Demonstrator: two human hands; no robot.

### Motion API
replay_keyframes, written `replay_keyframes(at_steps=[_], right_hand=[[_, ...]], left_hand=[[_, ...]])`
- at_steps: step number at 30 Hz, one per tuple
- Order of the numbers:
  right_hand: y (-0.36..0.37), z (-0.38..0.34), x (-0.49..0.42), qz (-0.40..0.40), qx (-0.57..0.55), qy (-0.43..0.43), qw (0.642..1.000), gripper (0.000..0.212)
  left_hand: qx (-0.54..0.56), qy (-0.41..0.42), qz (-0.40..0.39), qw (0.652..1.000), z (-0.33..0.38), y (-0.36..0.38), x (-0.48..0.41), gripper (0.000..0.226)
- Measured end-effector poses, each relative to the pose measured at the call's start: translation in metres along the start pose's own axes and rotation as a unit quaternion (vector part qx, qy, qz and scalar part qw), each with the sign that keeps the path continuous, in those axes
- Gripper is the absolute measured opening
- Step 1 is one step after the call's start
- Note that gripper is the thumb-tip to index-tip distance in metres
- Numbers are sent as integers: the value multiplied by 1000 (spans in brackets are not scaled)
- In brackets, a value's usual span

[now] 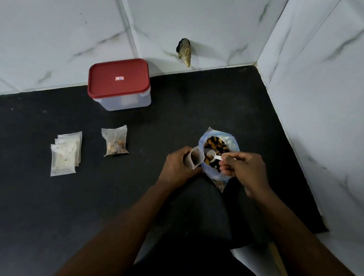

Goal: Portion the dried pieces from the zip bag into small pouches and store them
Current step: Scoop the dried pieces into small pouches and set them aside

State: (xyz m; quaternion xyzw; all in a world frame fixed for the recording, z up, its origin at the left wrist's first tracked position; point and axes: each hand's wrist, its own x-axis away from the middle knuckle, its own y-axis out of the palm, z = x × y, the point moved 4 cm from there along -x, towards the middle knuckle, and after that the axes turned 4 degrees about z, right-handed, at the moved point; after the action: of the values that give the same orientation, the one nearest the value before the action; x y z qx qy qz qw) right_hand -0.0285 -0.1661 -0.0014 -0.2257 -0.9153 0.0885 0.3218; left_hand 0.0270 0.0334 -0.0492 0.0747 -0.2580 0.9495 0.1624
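We look down at a dark floor (43, 203) in a corner of white marbled tile walls (206, 16). The zip bag (231, 141) stands open just ahead of a dark-clad knee (200, 203), its mouth spread wide and brown and orange dried pieces (215, 143) showing inside.

The left hand (177, 165) has its fingers curled round a small pouch (194, 158), gripping it upright with its mouth held open right against the bag's left rim. Some dark pieces already sit in the pouch. The right hand (245, 168) pinches the handle of a white spoon (213, 156) between thumb and fingertips. The spoon's bowl hangs over the bag's mouth, just beside the pouch, and seems to carry a piece or two, though we cannot make out how much.

Well to the left, one filled pouch (115, 141) lies flat on the floor with brownish pieces gathered at its lower end. Further left lies a small stack of flat pouches (65, 153), overlapping one another, apart from the filled one. Behind them, against the back wall, stands a clear box (125, 102) with its red lid (118, 79) on. A small brownish lump (185, 51) sits low on the wall near the corner, and we cannot tell what it is.
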Motion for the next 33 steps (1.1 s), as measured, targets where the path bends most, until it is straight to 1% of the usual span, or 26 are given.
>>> replay_keyframes(at_steps=[4, 6, 10, 14, 17, 21, 26, 29, 33], right_hand=[[1, 3, -1, -4, -41, 37, 998, 9], [-2, 3, -3, -5, -18, 42, 999, 9], [-10, -8, -3, -14, 124, -39, 991, 7], [-4, -15, 0, -20, 184, -108, 977, 10], [3, -10, 3, -8, 119, -102, 988, 11], [5, -3, 2, 7, -6, -25, 1000, 12], [2, -1, -4, -25, -89, 58, 994, 10], [-2, -1, -6, -31, -97, 70, 992, 11], [-4, 0, -7, -19, -72, 51, 996, 15]], left_hand=[[-2, 4, -4, 1000, -1, 0, 0, 45], [8, 0, -1, 1000, -1, -1, 0, 46], [23, -7, 7, 1000, -1, 1, 2, 45], [32, -8, 11, 999, -2, 2, 3, 43], [23, -8, 6, 1000, -3, 2, 2, 41], [21, 2, -19, 1000, -2, -1, 1, 42], [43, 2, -10, 999, 0, 0, 3, 46], [44, 4, -9, 999, 2, -1, 4, 47], [48, 7, -10, 999, 5, -3, 4, 49]])
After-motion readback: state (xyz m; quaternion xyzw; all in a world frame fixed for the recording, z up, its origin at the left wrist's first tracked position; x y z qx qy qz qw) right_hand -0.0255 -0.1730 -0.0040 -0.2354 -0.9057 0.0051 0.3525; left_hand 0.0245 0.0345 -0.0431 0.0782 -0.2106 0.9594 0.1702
